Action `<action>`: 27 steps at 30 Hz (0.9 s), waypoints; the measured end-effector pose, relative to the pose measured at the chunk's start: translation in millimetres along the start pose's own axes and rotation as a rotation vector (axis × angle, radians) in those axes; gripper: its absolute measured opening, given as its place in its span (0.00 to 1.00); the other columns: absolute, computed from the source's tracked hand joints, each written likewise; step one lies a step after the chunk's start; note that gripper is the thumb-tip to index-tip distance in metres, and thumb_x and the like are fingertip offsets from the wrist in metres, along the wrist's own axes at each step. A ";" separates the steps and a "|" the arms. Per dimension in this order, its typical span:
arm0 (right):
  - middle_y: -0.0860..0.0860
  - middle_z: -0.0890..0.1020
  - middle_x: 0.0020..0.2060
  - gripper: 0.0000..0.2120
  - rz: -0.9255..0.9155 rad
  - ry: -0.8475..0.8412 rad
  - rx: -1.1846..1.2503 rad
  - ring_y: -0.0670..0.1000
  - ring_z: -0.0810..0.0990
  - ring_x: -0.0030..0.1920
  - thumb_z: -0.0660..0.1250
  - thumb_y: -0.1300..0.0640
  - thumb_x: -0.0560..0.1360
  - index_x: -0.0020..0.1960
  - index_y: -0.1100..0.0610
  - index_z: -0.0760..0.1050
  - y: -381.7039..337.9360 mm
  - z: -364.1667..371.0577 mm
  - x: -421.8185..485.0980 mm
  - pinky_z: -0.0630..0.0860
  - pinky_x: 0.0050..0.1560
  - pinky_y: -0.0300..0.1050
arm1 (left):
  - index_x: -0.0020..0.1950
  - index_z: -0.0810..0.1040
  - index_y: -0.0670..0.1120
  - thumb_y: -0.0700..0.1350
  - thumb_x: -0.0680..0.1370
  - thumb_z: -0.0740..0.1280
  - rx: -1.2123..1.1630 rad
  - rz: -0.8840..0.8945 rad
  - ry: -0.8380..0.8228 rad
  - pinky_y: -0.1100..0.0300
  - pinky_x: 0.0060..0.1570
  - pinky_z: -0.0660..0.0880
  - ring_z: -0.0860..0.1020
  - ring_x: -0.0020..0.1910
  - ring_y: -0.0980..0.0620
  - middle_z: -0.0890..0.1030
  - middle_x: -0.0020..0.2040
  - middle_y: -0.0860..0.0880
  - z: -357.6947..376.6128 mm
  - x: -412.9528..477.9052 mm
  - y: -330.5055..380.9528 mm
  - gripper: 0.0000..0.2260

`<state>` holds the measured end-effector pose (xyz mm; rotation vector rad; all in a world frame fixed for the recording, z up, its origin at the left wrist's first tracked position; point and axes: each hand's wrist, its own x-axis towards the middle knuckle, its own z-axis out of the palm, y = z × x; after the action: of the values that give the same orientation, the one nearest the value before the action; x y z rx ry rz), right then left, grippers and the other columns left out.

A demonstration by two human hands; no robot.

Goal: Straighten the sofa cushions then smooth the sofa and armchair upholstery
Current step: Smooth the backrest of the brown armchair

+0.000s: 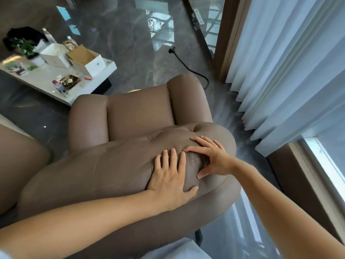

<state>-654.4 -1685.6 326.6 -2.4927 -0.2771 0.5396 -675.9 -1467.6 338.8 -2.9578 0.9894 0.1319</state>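
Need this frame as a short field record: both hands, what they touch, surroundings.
view: head camera, looking down over the back of a brown armchair
left hand: flat, fingers spread, palm down on the top of the chair back
right hand: fingers spread, pressing the same padded top; upholstery creased between the hands
held items: none
table: white coffee table beyond the chair, with open boxes and a small potted plant
curtain: white curtain on the right
floor: dark glossy, black cable lying on it
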 end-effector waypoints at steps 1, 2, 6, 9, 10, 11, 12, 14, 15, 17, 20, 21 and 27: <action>0.39 0.49 0.79 0.43 0.009 -0.031 0.012 0.48 0.39 0.79 0.79 0.44 0.63 0.69 0.25 0.58 13.2 -14.3 2.7 0.37 0.76 0.62 | 0.75 0.59 0.38 0.70 0.68 0.57 -0.014 -0.011 0.004 0.35 0.68 0.58 0.63 0.69 0.31 0.64 0.72 0.31 -0.8 15.1 11.7 0.46; 0.39 0.48 0.79 0.44 0.016 -0.066 0.017 0.48 0.38 0.78 0.79 0.47 0.63 0.69 0.25 0.59 25.7 -28.2 5.9 0.36 0.76 0.63 | 0.75 0.59 0.38 0.70 0.69 0.57 -0.024 -0.011 0.003 0.35 0.67 0.59 0.63 0.69 0.31 0.64 0.72 0.31 -1.7 29.2 23.1 0.46; 0.38 0.45 0.79 0.45 0.014 -0.191 0.006 0.48 0.35 0.78 0.80 0.53 0.63 0.68 0.25 0.60 75.7 -78.6 17.3 0.35 0.75 0.64 | 0.75 0.58 0.40 0.67 0.69 0.59 -0.060 0.000 -0.011 0.34 0.66 0.59 0.63 0.68 0.31 0.64 0.72 0.33 -7.5 82.1 71.8 0.43; 0.38 0.44 0.79 0.45 -0.031 -0.246 0.004 0.48 0.34 0.78 0.80 0.54 0.63 0.67 0.24 0.60 113.0 -114.1 28.5 0.34 0.75 0.65 | 0.76 0.57 0.40 0.67 0.69 0.60 -0.069 -0.078 -0.034 0.34 0.66 0.59 0.63 0.69 0.31 0.64 0.72 0.33 -12.8 122.2 103.0 0.44; 0.38 0.44 0.79 0.45 -0.049 -0.263 0.001 0.48 0.34 0.78 0.80 0.55 0.64 0.67 0.24 0.60 124.6 -125.6 34.4 0.34 0.75 0.65 | 0.76 0.57 0.40 0.67 0.69 0.60 -0.072 -0.106 -0.042 0.34 0.66 0.59 0.63 0.69 0.31 0.64 0.72 0.33 -13.6 135.4 111.0 0.44; 0.38 0.44 0.79 0.45 -0.069 -0.283 -0.005 0.48 0.34 0.78 0.80 0.55 0.64 0.67 0.24 0.60 135.5 -136.4 40.3 0.34 0.75 0.65 | 0.76 0.57 0.40 0.67 0.69 0.59 -0.076 -0.136 -0.049 0.34 0.66 0.59 0.63 0.69 0.31 0.63 0.73 0.33 -13.9 147.2 118.8 0.44; 0.38 0.44 0.79 0.45 -0.090 -0.301 -0.007 0.48 0.34 0.78 0.79 0.55 0.64 0.67 0.24 0.61 146.0 -146.7 46.4 0.34 0.75 0.64 | 0.76 0.57 0.40 0.67 0.70 0.58 -0.073 -0.161 -0.049 0.34 0.66 0.59 0.63 0.69 0.31 0.63 0.73 0.33 -14.1 159.0 125.8 0.43; 0.38 0.44 0.79 0.45 -0.123 -0.337 0.002 0.47 0.35 0.78 0.79 0.57 0.64 0.68 0.26 0.61 164.9 -168.2 58.3 0.34 0.75 0.63 | 0.76 0.56 0.40 0.67 0.70 0.57 -0.055 -0.208 -0.046 0.34 0.65 0.59 0.62 0.69 0.31 0.62 0.73 0.33 -16.3 185.4 139.8 0.43; 0.38 0.45 0.79 0.46 -0.135 -0.352 -0.003 0.47 0.35 0.78 0.80 0.58 0.63 0.68 0.26 0.61 171.7 -179.8 63.5 0.34 0.75 0.63 | 0.76 0.55 0.40 0.67 0.70 0.57 -0.050 -0.237 -0.049 0.34 0.66 0.59 0.61 0.69 0.31 0.61 0.74 0.33 -18.9 198.4 147.5 0.44; 0.39 0.46 0.79 0.46 -0.157 -0.375 -0.048 0.48 0.36 0.78 0.79 0.59 0.63 0.69 0.27 0.61 183.5 -202.1 69.6 0.36 0.75 0.61 | 0.76 0.54 0.41 0.68 0.70 0.59 -0.049 -0.305 -0.065 0.35 0.67 0.57 0.60 0.70 0.32 0.60 0.74 0.34 -26.0 221.7 163.7 0.44; 0.43 0.47 0.79 0.44 -0.120 -0.394 -0.079 0.52 0.38 0.79 0.76 0.63 0.65 0.70 0.32 0.62 197.4 -224.9 74.5 0.43 0.76 0.64 | 0.77 0.54 0.44 0.67 0.70 0.60 -0.088 -0.329 -0.082 0.36 0.69 0.55 0.57 0.72 0.32 0.58 0.76 0.35 -33.0 250.6 179.4 0.43; 0.45 0.50 0.79 0.39 -0.119 -0.368 -0.062 0.54 0.40 0.79 0.73 0.64 0.67 0.68 0.35 0.65 197.2 -229.1 76.6 0.47 0.76 0.65 | 0.76 0.55 0.45 0.66 0.70 0.60 -0.095 -0.313 -0.064 0.37 0.70 0.55 0.57 0.72 0.33 0.59 0.76 0.36 -33.4 257.1 182.3 0.41; 0.47 0.63 0.76 0.29 -0.248 -0.184 -0.234 0.55 0.50 0.79 0.61 0.64 0.71 0.70 0.45 0.68 162.4 -200.9 63.9 0.49 0.74 0.69 | 0.72 0.67 0.44 0.65 0.74 0.59 -0.043 -0.307 0.063 0.43 0.72 0.57 0.60 0.72 0.38 0.65 0.73 0.41 -32.4 241.3 187.8 0.33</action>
<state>-497.1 -1896.6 365.7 -2.5799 -0.7494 0.6650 -594.5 -1763.9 351.7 -3.1238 0.5319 0.0551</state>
